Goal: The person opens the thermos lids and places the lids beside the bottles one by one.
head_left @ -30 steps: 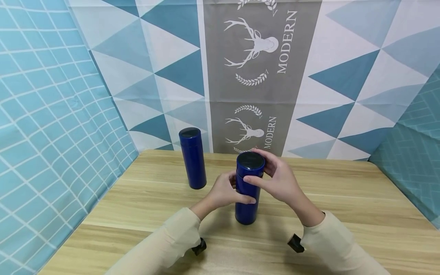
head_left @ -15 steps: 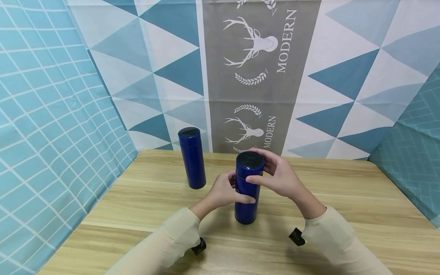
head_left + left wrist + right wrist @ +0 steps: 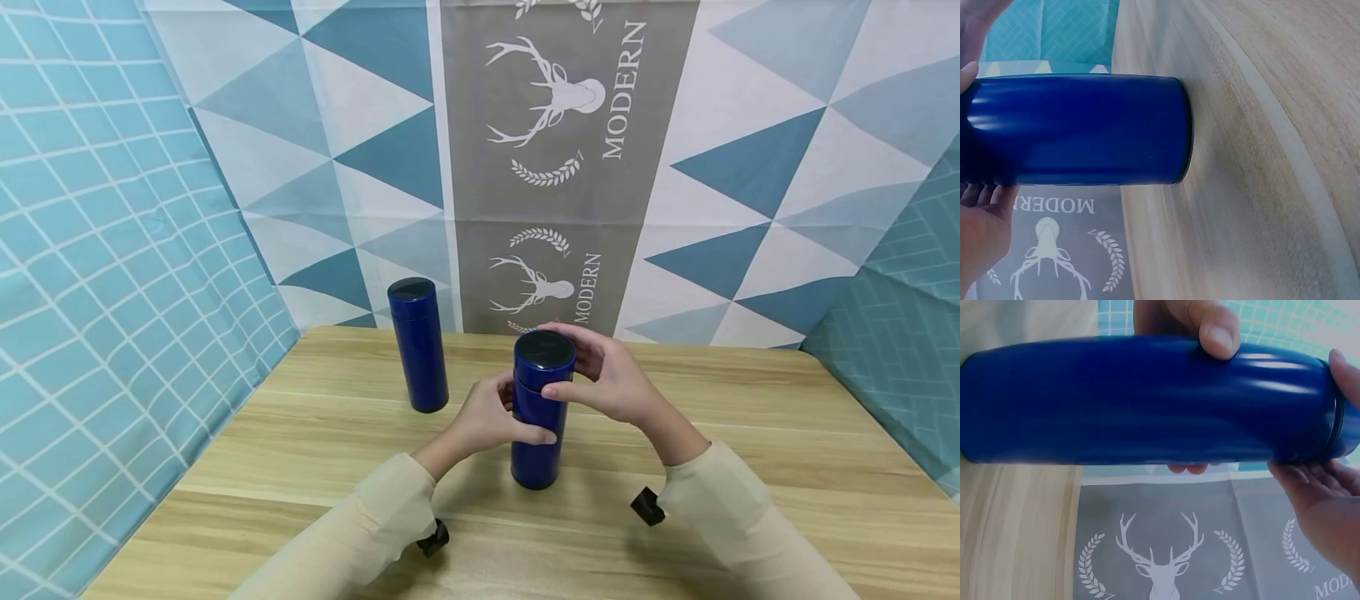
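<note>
A dark blue thermos flask (image 3: pixel 534 467) stands upright on the wooden table, its glossy black-topped lid (image 3: pixel 545 350) in place. My left hand (image 3: pixel 487 417) grips the body around its middle, thumb across the near side. Higher up, my right hand (image 3: pixel 618 383) holds the lid from the right, thumb in front and fingers behind. In the right wrist view a dark seam runs between lid and body (image 3: pixel 1116 400), beside my right thumb. The left wrist view shows the flask's lower body (image 3: pixel 1097 128) with its base on the table.
A second blue flask (image 3: pixel 422 358), with its lid on, stands upright farther back to the left. Behind the wooden table (image 3: pixel 337 375) hangs a patterned cloth (image 3: pixel 382 167) with deer heads and triangles. Blue tile-print cloth (image 3: pixel 90 250) covers the left side.
My right wrist has turned a little, its sleeve rising, and the right thumb has shifted slightly rightward at the lid. The left hand and both flasks stay where they were.
</note>
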{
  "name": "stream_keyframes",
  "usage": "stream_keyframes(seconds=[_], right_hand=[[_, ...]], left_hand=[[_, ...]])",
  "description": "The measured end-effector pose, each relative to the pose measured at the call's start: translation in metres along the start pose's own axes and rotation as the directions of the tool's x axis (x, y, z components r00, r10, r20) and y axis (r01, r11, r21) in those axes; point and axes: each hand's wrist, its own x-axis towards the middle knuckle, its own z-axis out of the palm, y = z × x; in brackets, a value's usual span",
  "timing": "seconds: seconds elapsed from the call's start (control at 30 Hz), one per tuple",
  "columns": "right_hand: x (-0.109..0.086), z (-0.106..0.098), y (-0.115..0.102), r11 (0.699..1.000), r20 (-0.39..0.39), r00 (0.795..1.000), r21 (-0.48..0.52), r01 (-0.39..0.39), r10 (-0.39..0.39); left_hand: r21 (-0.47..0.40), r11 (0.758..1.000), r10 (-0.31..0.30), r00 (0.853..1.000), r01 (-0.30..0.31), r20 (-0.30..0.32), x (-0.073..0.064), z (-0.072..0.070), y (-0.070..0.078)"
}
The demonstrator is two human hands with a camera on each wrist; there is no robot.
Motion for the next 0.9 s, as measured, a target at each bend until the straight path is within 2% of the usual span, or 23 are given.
stream_keyframes(seconds=[0.4, 0.9], right_hand=[[0.007, -0.009, 0.011, 0.993, 0.111, 0.989, 0.075, 0.088, -0.096], [0.012, -0.014, 0.017, 0.984, 0.190, 0.974, 0.151, 0.096, -0.124]], left_hand=[[0.002, 1.000, -0.005, 1.000, 0.005, 0.005, -0.001, 0.000, 0.001], [0.012, 1.000, -0.004, 1.000, 0.003, 0.008, 0.000, -0.001, 0.000]])
